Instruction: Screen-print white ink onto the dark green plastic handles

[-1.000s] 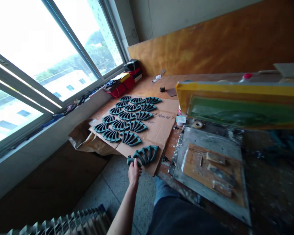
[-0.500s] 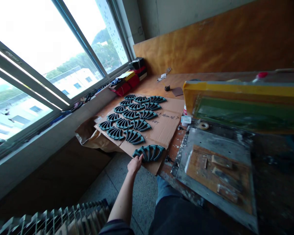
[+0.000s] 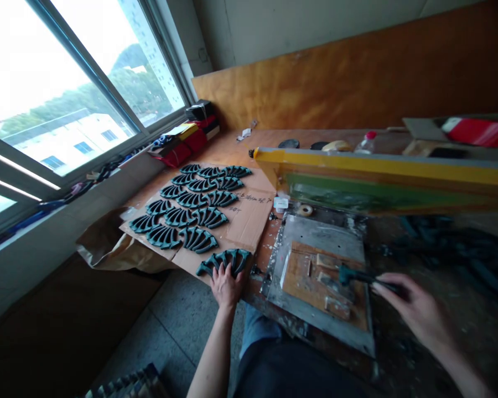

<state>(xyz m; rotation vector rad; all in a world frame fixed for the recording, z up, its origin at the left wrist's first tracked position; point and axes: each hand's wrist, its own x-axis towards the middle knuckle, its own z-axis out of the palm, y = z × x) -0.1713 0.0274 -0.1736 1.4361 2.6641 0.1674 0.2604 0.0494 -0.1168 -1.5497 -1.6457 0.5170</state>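
Observation:
My left hand [image 3: 227,284] rests on the nearest fanned row of dark green handle-shaped pieces [image 3: 236,258], at the front of a cardboard sheet [image 3: 253,221]. Its fingers are spread over the pieces. In my right hand [image 3: 419,309], over the right side of the bench, is a single dark green handle-shaped piece [image 3: 357,275], with its wider end pointing left. Farther up the cardboard, several fanned groups of the same pieces [image 3: 199,239] lie in rows. More dark green pieces [image 3: 460,243] are heaped at the right, blurred and in shadow.
A metal plate [image 3: 276,293] bearing a wooden board [image 3: 294,276] with blocks sits before me. Behind it a yellow-edged screen frame [image 3: 357,163] stands raised. A tape roll [image 3: 305,210] and a red-capped bottle [image 3: 366,145] are nearby. Windows [image 3: 87,72] line the left.
My view has turned right. My left hand has gone from holding the row's left end to lying spread over its pieces. My right hand has come into view holding a dark green handle-shaped piece.

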